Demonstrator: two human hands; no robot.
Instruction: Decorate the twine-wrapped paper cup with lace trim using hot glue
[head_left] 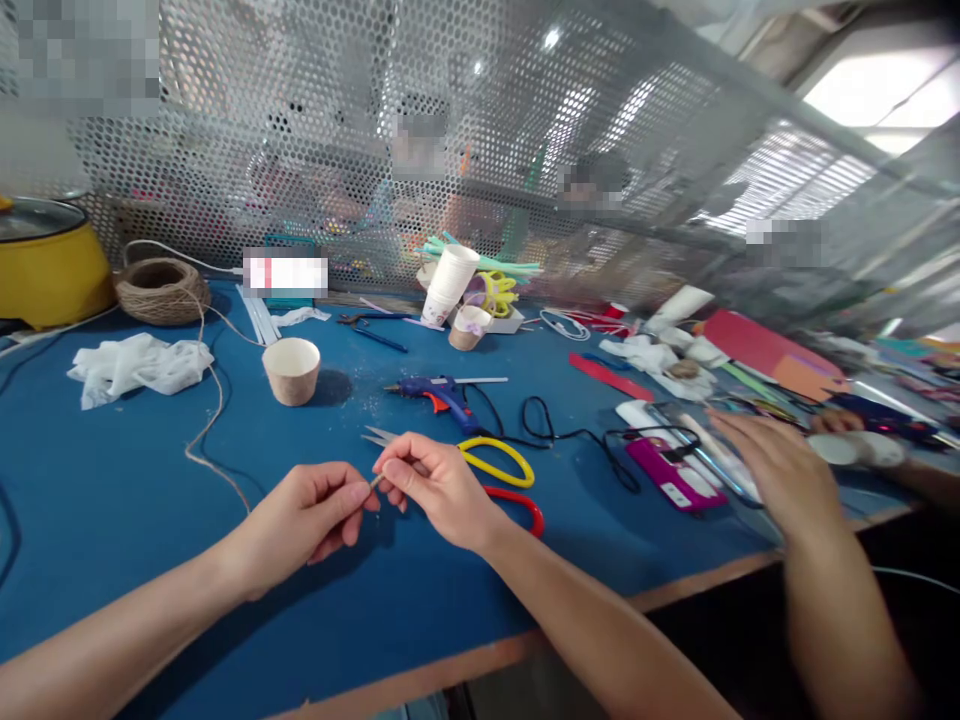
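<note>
Both hands meet above the blue table, each closed in a pinch on a short stretch of tan twine (pixel 376 481). My left hand (pixel 319 510) holds one side of it, and my right hand (pixel 435 490) grips the other, fingertips almost touching. From a twine roll (pixel 161 290), a loose strand runs over the table and disappears behind my left forearm. Beyond my left hand stands a twine-wrapped cup (pixel 291 372), upright. Under and beside my right hand lie scissors (pixel 499 460) with yellow and red handles. A blue glue gun (pixel 442 390) rests just past them.
A yellow pot (pixel 52 265) and crumpled white material (pixel 142 365) are on the left. White paper cups (pixel 450 285) stand by the mesh partition (pixel 322 140). At right, a co-worker's hand (pixel 780 470) is near a purple case (pixel 675 475). A black cord (pixel 570 435) crosses the table.
</note>
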